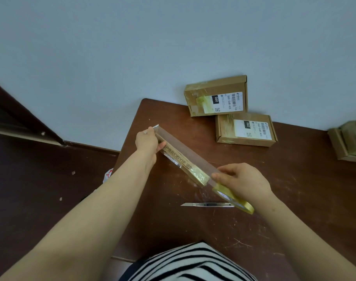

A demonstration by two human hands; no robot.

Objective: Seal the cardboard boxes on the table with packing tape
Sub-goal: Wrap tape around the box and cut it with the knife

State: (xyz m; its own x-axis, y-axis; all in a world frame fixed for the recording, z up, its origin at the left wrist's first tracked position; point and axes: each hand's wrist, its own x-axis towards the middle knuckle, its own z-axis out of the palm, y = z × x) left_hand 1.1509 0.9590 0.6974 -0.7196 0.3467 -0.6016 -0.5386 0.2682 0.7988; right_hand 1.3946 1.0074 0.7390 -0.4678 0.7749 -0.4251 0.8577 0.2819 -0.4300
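A flat cardboard box (181, 159) stands on edge over the brown table (294, 199), its narrow printed side facing me. My left hand (147, 141) grips its far end and pinches the free end of a clear tape strip (189, 154). The strip runs along the box's top edge to the yellowish tape roll (236, 198). My right hand (244, 181) holds that roll at the box's near end, fingers on the tape. A utility knife blade (206, 204) lies on the table below the roll.
Two taped cardboard boxes with white labels sit at the table's far side, one (215, 96) leaning on the wall, one (246, 129) lying flat. Another taped box (349, 138) is at the right edge. Dark floor lies to the left.
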